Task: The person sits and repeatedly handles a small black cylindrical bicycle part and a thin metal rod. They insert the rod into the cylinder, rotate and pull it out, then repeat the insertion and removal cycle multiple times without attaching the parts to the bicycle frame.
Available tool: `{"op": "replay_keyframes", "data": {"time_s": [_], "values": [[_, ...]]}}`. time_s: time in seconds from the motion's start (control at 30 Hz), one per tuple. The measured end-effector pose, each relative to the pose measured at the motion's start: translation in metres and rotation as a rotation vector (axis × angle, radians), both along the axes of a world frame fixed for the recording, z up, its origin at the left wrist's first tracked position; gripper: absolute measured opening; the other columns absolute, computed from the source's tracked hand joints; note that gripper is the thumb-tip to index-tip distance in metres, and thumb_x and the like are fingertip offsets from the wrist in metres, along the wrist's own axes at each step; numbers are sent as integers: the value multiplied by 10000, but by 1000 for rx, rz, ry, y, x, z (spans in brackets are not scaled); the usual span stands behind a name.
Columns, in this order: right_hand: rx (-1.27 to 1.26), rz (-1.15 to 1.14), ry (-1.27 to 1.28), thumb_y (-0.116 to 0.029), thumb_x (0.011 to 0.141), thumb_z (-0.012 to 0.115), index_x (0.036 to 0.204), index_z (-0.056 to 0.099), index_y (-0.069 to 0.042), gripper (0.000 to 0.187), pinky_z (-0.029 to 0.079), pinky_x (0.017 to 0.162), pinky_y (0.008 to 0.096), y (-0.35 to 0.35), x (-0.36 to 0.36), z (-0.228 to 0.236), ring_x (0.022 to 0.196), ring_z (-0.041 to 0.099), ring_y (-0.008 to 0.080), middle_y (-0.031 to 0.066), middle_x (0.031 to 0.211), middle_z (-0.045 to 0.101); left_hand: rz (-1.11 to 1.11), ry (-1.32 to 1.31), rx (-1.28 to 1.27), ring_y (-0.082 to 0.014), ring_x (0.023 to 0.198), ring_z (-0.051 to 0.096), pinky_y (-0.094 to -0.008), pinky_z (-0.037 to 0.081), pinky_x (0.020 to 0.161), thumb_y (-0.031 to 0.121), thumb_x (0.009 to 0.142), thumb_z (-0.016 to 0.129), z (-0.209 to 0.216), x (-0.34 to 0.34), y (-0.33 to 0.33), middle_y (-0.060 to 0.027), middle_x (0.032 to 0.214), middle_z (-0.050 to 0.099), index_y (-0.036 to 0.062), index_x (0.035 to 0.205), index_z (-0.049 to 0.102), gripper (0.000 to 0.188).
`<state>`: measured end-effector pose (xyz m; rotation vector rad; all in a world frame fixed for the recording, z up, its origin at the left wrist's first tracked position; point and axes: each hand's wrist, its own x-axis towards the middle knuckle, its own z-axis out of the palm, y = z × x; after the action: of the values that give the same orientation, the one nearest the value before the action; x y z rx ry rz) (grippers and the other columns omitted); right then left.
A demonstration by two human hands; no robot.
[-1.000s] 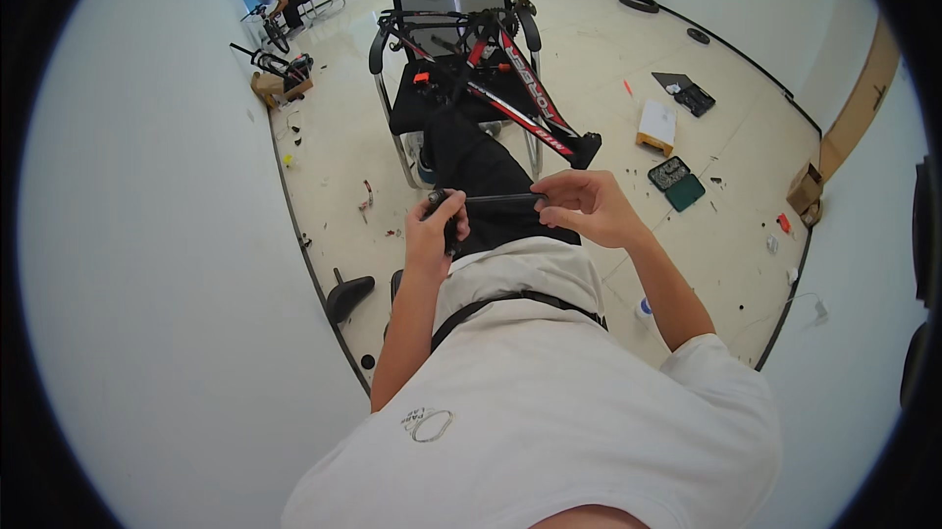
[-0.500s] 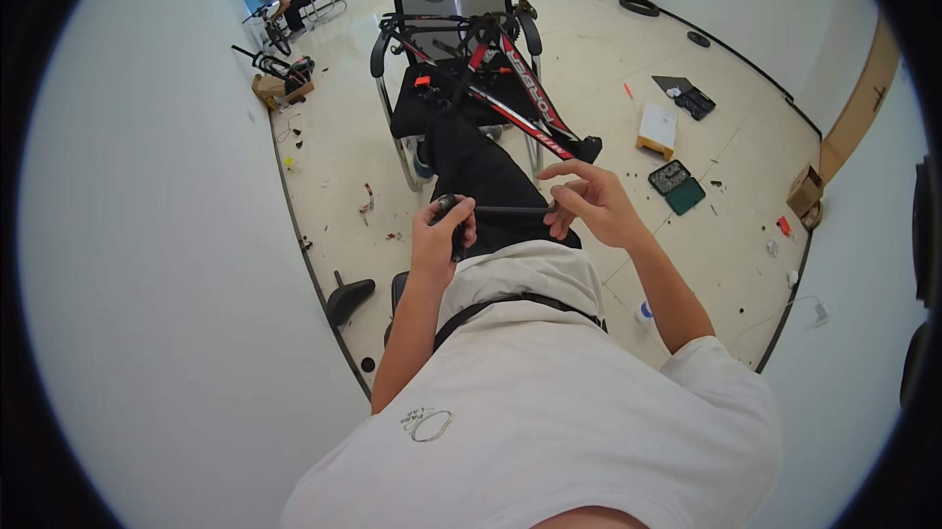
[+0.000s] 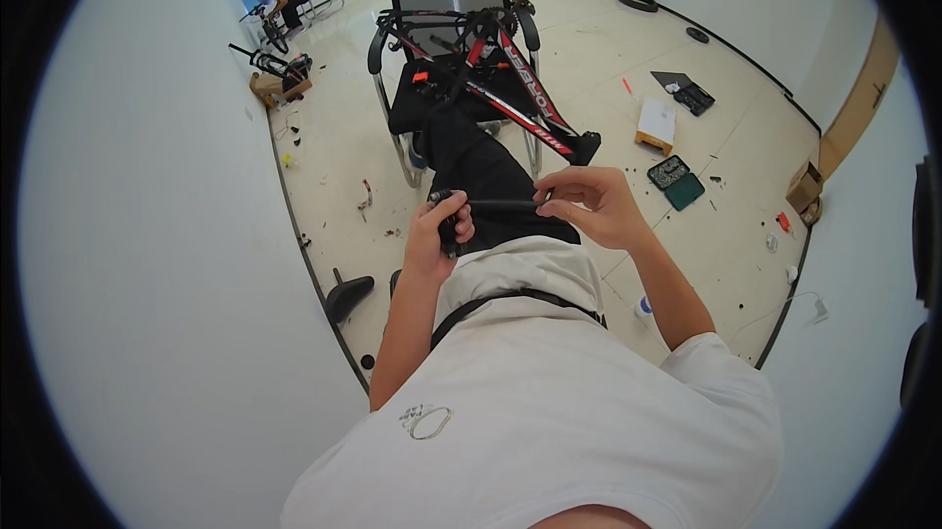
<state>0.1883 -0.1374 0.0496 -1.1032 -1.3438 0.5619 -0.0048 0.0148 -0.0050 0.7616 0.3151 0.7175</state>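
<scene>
Handling, perhaps turning, dark rod (image 3: 505, 206), near centre over black trousers (image 3: 481, 161): left hand (image 3: 430, 232) grips black part (image 3: 448, 233) at its left; right hand (image 3: 603, 207) pinches right end. Next move likely needs steady left hold.

Left hand (image 3: 439, 228): I see it gripping a black part (image 3: 448, 233)
Right hand (image 3: 601, 210): pinching a dark rod (image 3: 502, 206) near its end
Bicycle frame (image 3: 531, 87): resting on the chair (image 3: 407, 112)

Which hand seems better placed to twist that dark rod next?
Probably the right hand: it pinches the dark rod near one end, while the left hand grips a black part.
</scene>
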Motion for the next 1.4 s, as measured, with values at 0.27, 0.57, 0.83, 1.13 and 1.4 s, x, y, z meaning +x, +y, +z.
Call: {"op": "replay_keyframes", "data": {"time_s": [0.27,0.57,0.83,1.13,1.4], "values": [[-375,-168,13,-140,882,691,909,684,52,194,500,521,208,-2,3,-11,569,622,79,60,718,674,158,119,188,-111,575,505,-241,372,490,109,885,657,8,1,-13,-49,712,547,-5,931,581,144],[184,-105,-423,-26,808,731,983,707,-37,177,498,570,206,-7,-8,6,586,631,115,49,700,674,68,8,13,-103,576,492,-239,370,498,89,879,649,-4,-1,-2,-48,724,547,-16,919,577,134],[-222,28,260,-145,941,604,798,623,15,215,377,384,231,-9,7,-6,396,527,121,73,601,612,16,67,188,-111,563,499,-250,373,493,92,881,645,10,0,-21,-46,718,553,10,921,576,113],[-90,19,91,-99,885,679,941,639,27,144,482,521,227,-9,-3,-1,540,625,141,87,678,653,5,-23,16,-123,570,523,-262,389,495,58,857,661,-2,0,-7,-50,733,571,0,942,580,131],[-104,-292,-158,-220,929,647,689,662,55,365,407,392,219,-3,-5,-11,402,555,100,62,526,605,101,96,236,-122,577,519,-252,392,507,73,880,639,10,4,-21,-50,701,554,1,911,584,95]]}}
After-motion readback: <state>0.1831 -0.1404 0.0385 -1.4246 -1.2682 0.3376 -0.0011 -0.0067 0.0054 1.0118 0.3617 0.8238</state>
